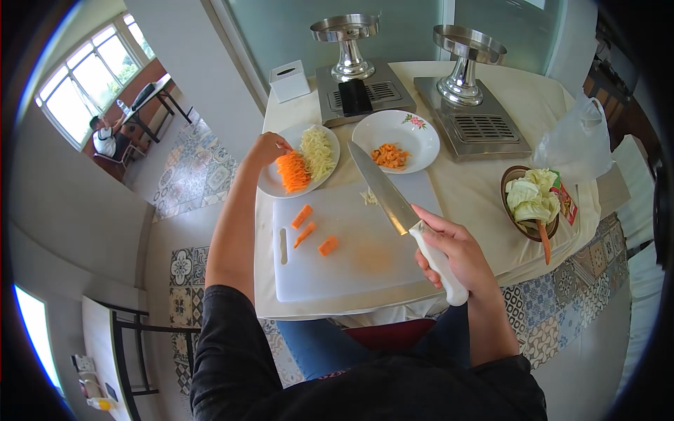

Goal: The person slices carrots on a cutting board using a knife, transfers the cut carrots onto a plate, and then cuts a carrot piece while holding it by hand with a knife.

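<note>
My right hand (pixel 453 254) is closed round the white handle of a large knife (pixel 385 193), its blade pointing up and left over the cutting board (pixel 337 277). At the left plate (pixel 270 184), the fingers of my left hand (pixel 270 149) touch the edge of a pile of shredded carrot (pixel 293 172); whether they pinch any is too small to tell. Shredded pale green vegetable (pixel 317 153) lies beside the carrot. Several carrot pieces (pixel 328 245) rest on the board, with a few pale shreds (pixel 369 197) near the blade.
A flowered plate (pixel 430 151) holds orange bits. Behind stand two metal stands (pixel 462 81) and a tissue box (pixel 289 81). Cabbage leaves (pixel 530 200) fill a brown bowl (pixel 507 184) at right, near a plastic bag (pixel 579 144). Far left, a person (pixel 105 138) sits at a table.
</note>
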`<state>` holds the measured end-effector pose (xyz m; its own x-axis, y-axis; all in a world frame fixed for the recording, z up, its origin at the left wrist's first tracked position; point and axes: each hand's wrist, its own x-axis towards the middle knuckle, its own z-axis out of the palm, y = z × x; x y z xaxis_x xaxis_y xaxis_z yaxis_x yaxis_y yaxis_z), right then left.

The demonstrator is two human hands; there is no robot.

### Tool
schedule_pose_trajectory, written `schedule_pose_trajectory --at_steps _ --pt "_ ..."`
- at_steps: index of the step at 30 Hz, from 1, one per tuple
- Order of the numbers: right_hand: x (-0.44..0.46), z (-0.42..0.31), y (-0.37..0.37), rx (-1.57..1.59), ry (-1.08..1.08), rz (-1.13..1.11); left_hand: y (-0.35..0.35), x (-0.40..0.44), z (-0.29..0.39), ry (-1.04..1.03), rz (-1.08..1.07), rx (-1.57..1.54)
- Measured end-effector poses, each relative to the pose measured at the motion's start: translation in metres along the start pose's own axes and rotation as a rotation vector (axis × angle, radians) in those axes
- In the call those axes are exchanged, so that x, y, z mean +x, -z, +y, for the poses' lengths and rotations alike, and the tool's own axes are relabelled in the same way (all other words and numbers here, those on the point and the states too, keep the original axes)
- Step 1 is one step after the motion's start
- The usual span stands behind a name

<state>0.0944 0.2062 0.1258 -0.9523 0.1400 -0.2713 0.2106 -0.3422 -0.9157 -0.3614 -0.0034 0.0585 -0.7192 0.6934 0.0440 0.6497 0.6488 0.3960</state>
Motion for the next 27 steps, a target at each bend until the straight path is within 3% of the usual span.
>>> schedule_pose_trajectory --at_steps 6,12,15,18,20,23,27 --pt "-0.008 -0.002 0.014 0.02 0.056 0.083 -0.008 0.009 -0.02 0.074 0.093 -0.088" --pt "-0.014 -0.001 0.02 0.053 0.1 0.151 -0.018 0.003 -0.019 0.107 0.02 -0.068" --pt "-0.016 0.003 0.028 0.014 0.165 0.165 -0.017 -0.016 -0.013 0.18 0.239 -0.153" --pt "-0.013 0.006 0.033 -0.129 0.248 0.155 0.007 -0.092 0.051 0.049 0.594 -0.179" --pt "0.002 0.0 0.039 -0.26 0.301 0.095 0.012 -0.148 0.081 0.01 0.699 -0.295" --pt "0.039 -0.021 0.034 -0.543 0.332 0.083 -0.026 -0.24 0.129 0.088 0.723 -0.342" --pt "0.082 -0.019 0.034 -0.672 0.316 -0.024 -0.079 -0.275 0.162 0.202 0.632 -0.336"
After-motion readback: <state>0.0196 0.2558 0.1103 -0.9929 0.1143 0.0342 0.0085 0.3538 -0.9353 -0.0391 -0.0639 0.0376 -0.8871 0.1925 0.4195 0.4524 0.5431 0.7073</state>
